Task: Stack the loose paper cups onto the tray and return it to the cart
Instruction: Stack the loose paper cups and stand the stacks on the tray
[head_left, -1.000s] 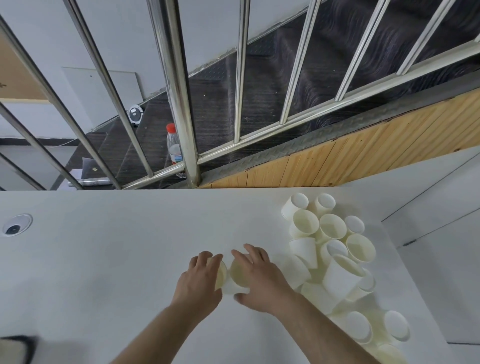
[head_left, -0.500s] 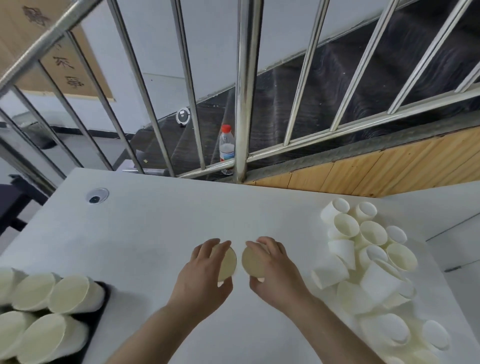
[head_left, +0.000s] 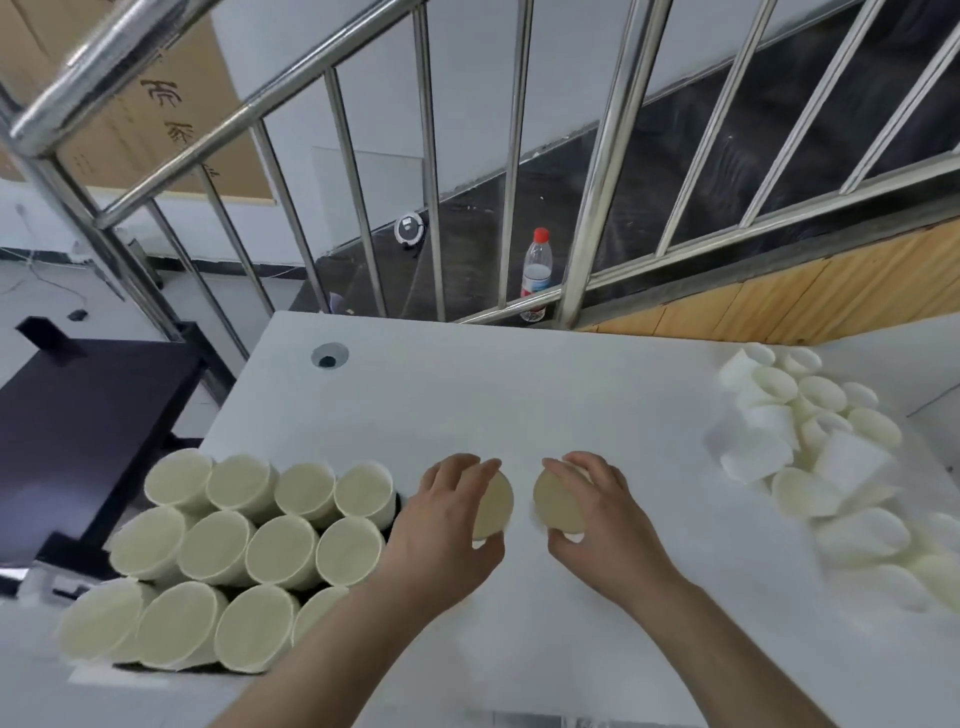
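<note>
My left hand (head_left: 441, 525) grips a cream paper cup (head_left: 493, 504) and my right hand (head_left: 597, 514) grips another paper cup (head_left: 558, 504); the two cups' open mouths face each other over the white table (head_left: 519, 405), a small gap between them. Left of my hands, several cups (head_left: 249, 545) lie in rows on a black tray (head_left: 397, 506) that they mostly hide. A pile of loose cups (head_left: 810, 441) lies at the table's right side.
A round cable hole (head_left: 329, 356) sits near the table's far left corner. A steel stair railing (head_left: 602, 171) runs behind the table, with a red-capped bottle (head_left: 536, 273) beyond it. A dark cart surface (head_left: 83, 431) stands left of the table.
My view and both hands have shifted left, each hand carrying a cup away from the loose pile. The tray full of cups has come into view beside my left hand.
</note>
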